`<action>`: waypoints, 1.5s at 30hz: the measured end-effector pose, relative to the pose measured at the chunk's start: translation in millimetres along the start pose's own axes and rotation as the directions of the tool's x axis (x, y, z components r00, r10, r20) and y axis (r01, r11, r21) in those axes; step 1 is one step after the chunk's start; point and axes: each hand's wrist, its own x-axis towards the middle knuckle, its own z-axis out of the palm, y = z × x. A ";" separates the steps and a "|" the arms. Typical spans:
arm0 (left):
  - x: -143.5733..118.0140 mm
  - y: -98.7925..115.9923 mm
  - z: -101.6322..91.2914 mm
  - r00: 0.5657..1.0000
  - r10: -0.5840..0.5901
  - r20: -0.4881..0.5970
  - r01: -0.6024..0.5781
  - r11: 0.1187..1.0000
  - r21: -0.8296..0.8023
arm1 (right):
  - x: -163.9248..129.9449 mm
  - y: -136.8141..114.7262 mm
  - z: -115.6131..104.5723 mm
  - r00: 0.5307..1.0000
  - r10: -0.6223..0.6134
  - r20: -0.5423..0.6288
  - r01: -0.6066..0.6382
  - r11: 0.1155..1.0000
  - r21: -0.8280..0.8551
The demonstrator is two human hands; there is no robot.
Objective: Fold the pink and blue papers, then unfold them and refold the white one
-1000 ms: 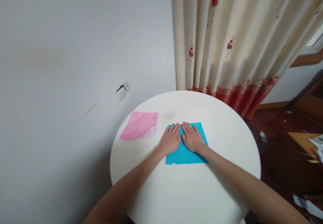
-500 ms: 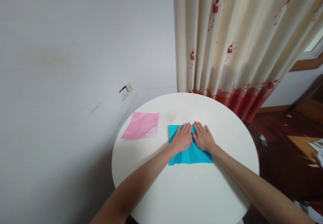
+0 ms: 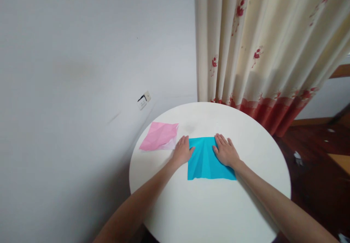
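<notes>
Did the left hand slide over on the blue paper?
Yes. The left hand slid left, from the middle of the blue paper to its left edge, nearer the pink paper.

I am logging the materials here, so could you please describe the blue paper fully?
The blue paper is a bright turquoise sheet, roughly square, lying flat on the round white table. Faint creases fan across it. The left hand presses its left edge, the right hand its right side. A pink paper lies apart, to its left.
</notes>
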 end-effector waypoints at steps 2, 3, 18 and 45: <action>0.5 4.7 -7.1 0.999 -0.036 -0.018 0.033 0.984 -0.174 | -0.6 0.9 1.0 0.999 0.015 -0.030 -0.014 1.000 0.024; 0.5 6.8 -11.0 0.998 -0.054 -0.015 0.049 0.965 -0.258 | -0.8 1.5 1.0 0.999 0.026 -0.046 -0.024 0.999 0.041; -47.4 11.2 -24.2 0.966 -0.110 0.236 0.256 0.568 -0.782 | -2.7 2.9 -2.3 0.988 0.055 -0.147 -0.037 0.991 0.127; 12.2 -188.1 -128.3 0.951 -0.266 -0.160 0.203 0.923 -0.328 | -0.1 6.0 2.2 0.941 0.117 -0.318 -0.017 0.954 0.299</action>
